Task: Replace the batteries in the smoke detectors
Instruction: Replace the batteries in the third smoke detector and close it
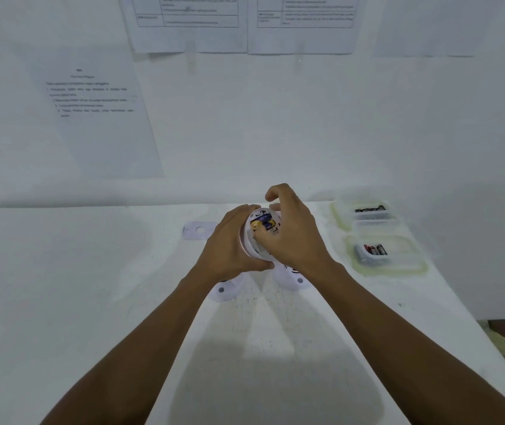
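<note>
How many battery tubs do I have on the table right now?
2, both near the table's right edge: the far tub holds dark batteries; the near tub holds red-and-black batteries and a grey one. None looks hidden.

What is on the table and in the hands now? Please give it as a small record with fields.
left hand: grips the smoke detector by its rim, open back toward the camera
right hand: fingers curled over the fitted batteries; whether it pinches one is hidden
near container: red-black batteries and a grey one
far container: dark batteries
table: two round white pieces under the hands, a flat plate behind
</note>
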